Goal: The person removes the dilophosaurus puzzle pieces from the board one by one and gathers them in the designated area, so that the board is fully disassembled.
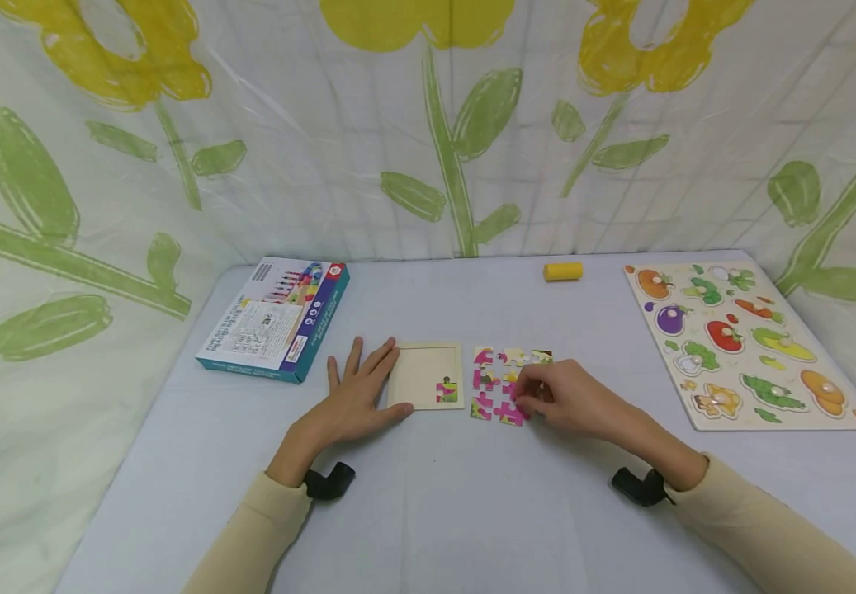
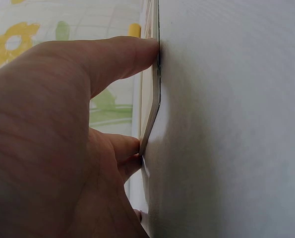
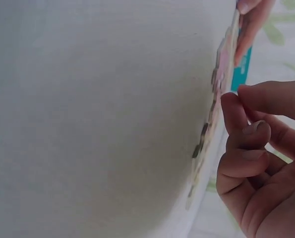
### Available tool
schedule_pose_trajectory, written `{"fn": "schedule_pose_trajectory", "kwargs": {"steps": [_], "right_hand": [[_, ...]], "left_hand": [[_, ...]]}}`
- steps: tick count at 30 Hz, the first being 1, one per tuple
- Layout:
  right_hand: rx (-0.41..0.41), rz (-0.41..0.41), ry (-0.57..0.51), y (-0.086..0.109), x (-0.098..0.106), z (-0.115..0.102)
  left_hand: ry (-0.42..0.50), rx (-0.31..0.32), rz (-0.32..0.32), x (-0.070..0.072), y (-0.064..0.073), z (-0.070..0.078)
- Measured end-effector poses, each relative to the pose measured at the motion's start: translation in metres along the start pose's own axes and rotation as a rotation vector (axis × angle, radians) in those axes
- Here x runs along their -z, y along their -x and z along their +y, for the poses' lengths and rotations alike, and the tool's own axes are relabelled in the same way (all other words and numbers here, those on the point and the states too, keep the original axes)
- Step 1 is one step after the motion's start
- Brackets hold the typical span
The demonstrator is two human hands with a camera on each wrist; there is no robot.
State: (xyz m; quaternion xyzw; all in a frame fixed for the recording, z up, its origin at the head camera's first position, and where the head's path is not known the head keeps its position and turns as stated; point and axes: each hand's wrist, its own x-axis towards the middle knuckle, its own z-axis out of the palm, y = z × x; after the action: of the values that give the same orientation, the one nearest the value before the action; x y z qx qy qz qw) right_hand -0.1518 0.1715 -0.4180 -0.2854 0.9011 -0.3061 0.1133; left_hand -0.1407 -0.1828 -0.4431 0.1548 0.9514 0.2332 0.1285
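A shallow wooden puzzle tray [image 1: 428, 363] lies mid-table, with a pink and green jigsaw piece [image 1: 447, 393] in its lower right corner. My left hand [image 1: 359, 396] lies spread along the tray's left side, fingertips at the upper left corner and thumb at the lower edge; the left wrist view shows the thumb [image 2: 122, 57] against the rim. Several loose jigsaw pieces [image 1: 483, 379], pink, yellow and white, lie in rows right of the tray. My right hand [image 1: 565, 396] is over their right side, thumb and index fingertips together. I cannot tell whether a piece is between them.
A boxed set [image 1: 264, 318] with a teal edge lies at the back left. At the back stands a yellow cylinder [image 1: 563, 271] on its side. A vegetable knob puzzle board [image 1: 747, 346] lies to the right. Flower-printed cloth [image 1: 286, 165] hangs behind the table.
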Motion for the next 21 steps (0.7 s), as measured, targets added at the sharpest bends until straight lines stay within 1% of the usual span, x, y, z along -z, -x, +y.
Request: {"fn": "schedule_pose_trajectory", "kwargs": {"steps": [4, 7, 14, 17, 21], "right_hand": [[0.005, 0.005, 0.001, -0.009, 0.000, -0.006], [0.017, -0.010, -0.007, -0.020, -0.002, -0.013], [0.099, -0.049, -0.003, -0.044, -0.011, -0.026], [0.119, -0.077, 0.006, -0.053, -0.015, -0.030], [0.097, -0.136, 0.015, -0.064, -0.020, -0.037]], "left_hand": [[-0.001, 0.000, 0.001, 0.001, 0.000, -0.001], [-0.005, 0.006, -0.001, 0.001, 0.000, -0.002], [0.000, 0.001, -0.003, 0.000, 0.000, -0.002], [-0.004, -0.001, -0.003, 0.000, 0.000, -0.002], [-0.010, -0.004, -0.002, 0.001, 0.000, -0.001]]}}
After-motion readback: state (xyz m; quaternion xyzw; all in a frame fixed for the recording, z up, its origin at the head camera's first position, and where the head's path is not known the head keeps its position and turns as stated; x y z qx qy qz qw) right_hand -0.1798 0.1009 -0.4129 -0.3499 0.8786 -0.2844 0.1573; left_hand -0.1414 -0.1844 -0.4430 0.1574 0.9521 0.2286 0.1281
